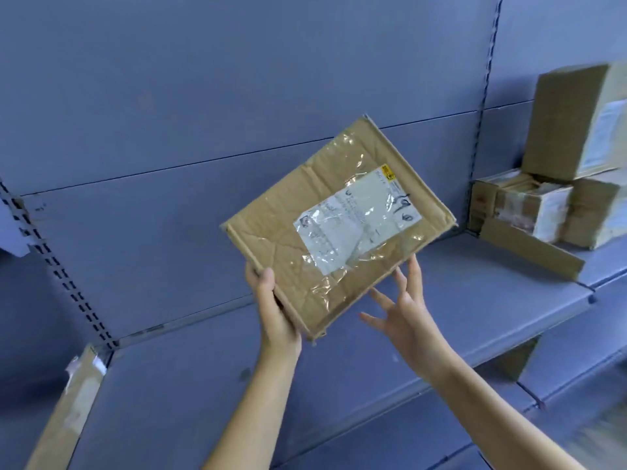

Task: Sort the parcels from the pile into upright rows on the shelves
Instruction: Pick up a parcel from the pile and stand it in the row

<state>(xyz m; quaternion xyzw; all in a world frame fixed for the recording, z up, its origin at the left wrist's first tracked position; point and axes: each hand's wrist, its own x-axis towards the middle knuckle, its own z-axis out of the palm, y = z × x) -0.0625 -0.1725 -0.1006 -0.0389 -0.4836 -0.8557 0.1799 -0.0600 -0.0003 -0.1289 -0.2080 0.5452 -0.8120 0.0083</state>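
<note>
A flat brown cardboard parcel [322, 228] with a white label under clear tape is held tilted in the air above the blue-grey shelf [475, 300]. My left hand [274, 310] grips its lower left corner, thumb on the front face. My right hand [403, 313] is spread just below the parcel's lower right edge, with one fingertip at the edge. The label faces me.
Several cardboard boxes [556, 198] are stacked on the adjoining shelf at the right, a large one [576, 120] on top. A long flat carton [68, 418] leans at the lower left shelf corner. Slotted uprights [57, 266] frame the bay.
</note>
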